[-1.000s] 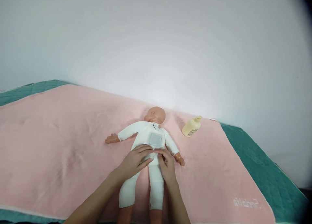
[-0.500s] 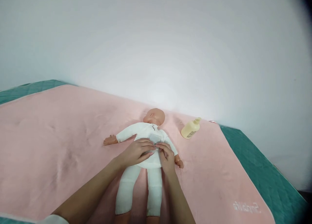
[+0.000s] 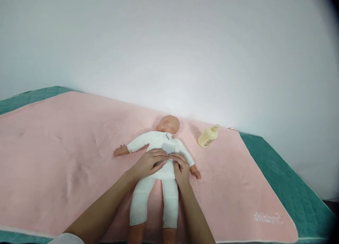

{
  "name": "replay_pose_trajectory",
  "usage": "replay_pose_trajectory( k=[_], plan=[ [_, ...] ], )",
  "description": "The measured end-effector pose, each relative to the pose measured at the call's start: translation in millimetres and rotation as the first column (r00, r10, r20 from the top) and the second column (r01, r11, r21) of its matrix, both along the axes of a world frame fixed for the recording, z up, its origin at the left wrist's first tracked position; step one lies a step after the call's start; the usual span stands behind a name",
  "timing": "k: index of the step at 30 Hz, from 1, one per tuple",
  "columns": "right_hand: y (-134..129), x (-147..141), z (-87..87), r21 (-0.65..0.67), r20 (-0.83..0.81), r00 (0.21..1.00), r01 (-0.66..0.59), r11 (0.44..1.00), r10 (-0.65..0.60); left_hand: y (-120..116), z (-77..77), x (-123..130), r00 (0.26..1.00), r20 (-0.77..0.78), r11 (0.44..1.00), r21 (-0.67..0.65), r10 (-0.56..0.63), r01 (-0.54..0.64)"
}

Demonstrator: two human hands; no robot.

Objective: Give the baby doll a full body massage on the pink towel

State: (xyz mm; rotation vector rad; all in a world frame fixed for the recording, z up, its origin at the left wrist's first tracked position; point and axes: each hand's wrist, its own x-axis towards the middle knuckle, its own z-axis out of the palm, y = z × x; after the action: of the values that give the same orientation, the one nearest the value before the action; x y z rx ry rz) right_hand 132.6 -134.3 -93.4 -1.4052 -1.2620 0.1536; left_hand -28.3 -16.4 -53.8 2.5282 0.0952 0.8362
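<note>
A baby doll (image 3: 156, 137) in a white suit lies on its front, arms spread and head turned toward the left. My left hand (image 3: 151, 162) rests on the middle of its back, fingers stretched side by side and the thumb apart. From the other side my right hand (image 3: 182, 169) touches the same spot with its fingers bent inward. The fingertips of both hands nearly meet just below a pale grey rectangular patch (image 3: 168, 147) on the doll's back. The cloth under my palms is hidden. I see no separate object in either hand.
A pale yellow pump bottle (image 3: 208, 137) stands right of the doll's head. Everything lies on a pink mat (image 3: 227, 194) with mirrored lettering, over a green quilted cover (image 3: 280, 176). A plain white wall (image 3: 169, 53) rises behind.
The view has shifted slightly, so the doll's head and the bottle sit a little higher. Both hands stay on the doll's back; a little more of the grey patch shows above the fingertips.
</note>
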Motion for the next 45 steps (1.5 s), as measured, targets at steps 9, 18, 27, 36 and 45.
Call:
replay_pose_trajectory(
  k=[9, 18, 27, 36, 45],
  plan=[
    [0.2, -1.1, 3.0, -0.006, 0.048, 0.999, 0.015, 1.0, -0.015, -0.6, -0.7, -2.9, 0.991, 0.044, 0.99, 0.048, 0.128, -0.13],
    [2.6, 1.4, -3.8, -0.097, 0.096, 0.995, 0.021, 0.995, -0.011, -3.1, -3.0, 3.2, 0.974, -0.052, 0.975, -0.024, 0.221, -0.223],
    [1.2, 2.0, 9.5, -0.076, 0.044, 0.999, 0.011, 0.997, -0.008, -3.3, 6.8, 0.0, 0.976, -0.079, 0.979, -0.011, 0.202, -0.203],
    [34.3, 17.2, 35.0, -0.041, 0.134, 0.991, -0.025, 0.999, 0.03, 21.9, 33.0, 22.0, 0.971, -0.12, 0.972, 0.13, 0.209, -0.193],
    [45.6, 13.2, 23.6, -0.069, 0.065, 0.998, -0.012, 0.998, 0.016, 34.2, 18.7, 27.9, 0.972, -0.137, 0.979, 0.099, 0.192, -0.179]
  ],
)
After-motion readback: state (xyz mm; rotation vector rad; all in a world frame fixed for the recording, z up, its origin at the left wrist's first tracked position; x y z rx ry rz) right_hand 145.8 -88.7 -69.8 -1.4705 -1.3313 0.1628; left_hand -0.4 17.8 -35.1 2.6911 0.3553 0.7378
